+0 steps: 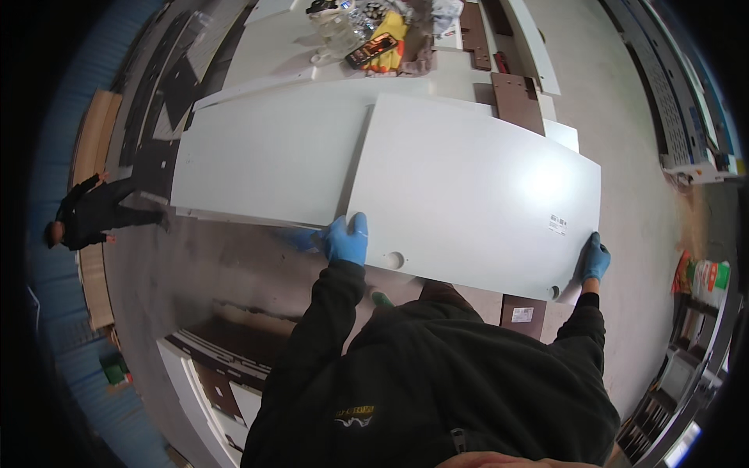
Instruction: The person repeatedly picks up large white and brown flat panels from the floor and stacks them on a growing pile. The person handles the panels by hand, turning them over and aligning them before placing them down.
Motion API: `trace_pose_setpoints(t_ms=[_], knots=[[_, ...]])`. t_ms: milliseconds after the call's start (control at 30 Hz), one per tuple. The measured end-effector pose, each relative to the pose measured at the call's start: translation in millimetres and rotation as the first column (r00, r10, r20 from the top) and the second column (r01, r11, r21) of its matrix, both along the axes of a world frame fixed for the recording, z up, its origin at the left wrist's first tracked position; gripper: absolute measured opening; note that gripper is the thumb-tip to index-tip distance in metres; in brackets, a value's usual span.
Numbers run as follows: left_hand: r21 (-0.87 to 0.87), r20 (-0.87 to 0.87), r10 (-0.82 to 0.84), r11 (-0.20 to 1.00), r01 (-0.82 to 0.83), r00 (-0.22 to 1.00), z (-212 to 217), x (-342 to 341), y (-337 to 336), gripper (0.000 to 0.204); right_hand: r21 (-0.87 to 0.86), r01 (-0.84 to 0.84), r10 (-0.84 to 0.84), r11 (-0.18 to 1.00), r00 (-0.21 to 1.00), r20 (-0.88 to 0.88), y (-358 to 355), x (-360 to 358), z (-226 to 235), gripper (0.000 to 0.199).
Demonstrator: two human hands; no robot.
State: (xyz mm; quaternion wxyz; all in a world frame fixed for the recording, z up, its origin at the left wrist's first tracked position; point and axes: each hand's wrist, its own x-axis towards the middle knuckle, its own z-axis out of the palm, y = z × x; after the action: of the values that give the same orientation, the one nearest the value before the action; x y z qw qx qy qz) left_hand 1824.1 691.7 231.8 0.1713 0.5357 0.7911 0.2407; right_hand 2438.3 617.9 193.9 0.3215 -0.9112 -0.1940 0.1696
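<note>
Grey floor (636, 140) is stretching around. I'm clasping white board (468, 179) at near-left corner with left fingers (360, 224), at right edge with right fingers (595, 239), both curling round. Near edge is overhanging floor; blue gloves (346, 248) slipping could be tipping it. Dragging could be scratching neighbouring board (265, 152). Board is hiding my fingertips; any overlap, I'm not making out.

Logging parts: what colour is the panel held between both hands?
The panel is white, best seen in the head view.

one held panel (468, 183), two worn gloves (348, 242), one phone (371, 51)
</note>
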Motion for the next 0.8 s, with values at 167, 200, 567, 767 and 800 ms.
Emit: trace_pose_setpoints(t_ms=[167,200,567,767,800], knots=[[0.058,-0.244,-0.125,0.988,0.143,0.962,6.5,7.1,0.4,0.042,-0.01,-0.011,0.01,1.0,0.999,-0.053,8.8,15.6,1.6,0.057],[0.028,-0.205,-0.16,0.985,0.169,0.965,10.5,6.4,0.1,0.041,0.006,-0.007,0.007,1.0,1.0,-0.02,10.5,17.7,4.1,0.056],[-0.163,0.3,0.685,0.722,-0.672,0.664,-16.5,-91.4,14.1,0.101,0.049,-0.061,0.061,0.997,0.998,-0.001,44.7,-0.5,22.7,0.056],[-0.074,0.562,0.617,0.701,-0.71,0.551,-79.7,-159.2,29.4,0.09,0.065,-0.09,0.09,0.994,0.996,0.0,57.6,-26.2,19.5,0.057],[-0.027,0.568,0.601,0.696,-0.717,0.562,-87.9,-169.3,33.6,0.084,0.07,-0.099,0.101,0.993,0.995,-0.022,59.3,-34.3,16.8,0.057]])
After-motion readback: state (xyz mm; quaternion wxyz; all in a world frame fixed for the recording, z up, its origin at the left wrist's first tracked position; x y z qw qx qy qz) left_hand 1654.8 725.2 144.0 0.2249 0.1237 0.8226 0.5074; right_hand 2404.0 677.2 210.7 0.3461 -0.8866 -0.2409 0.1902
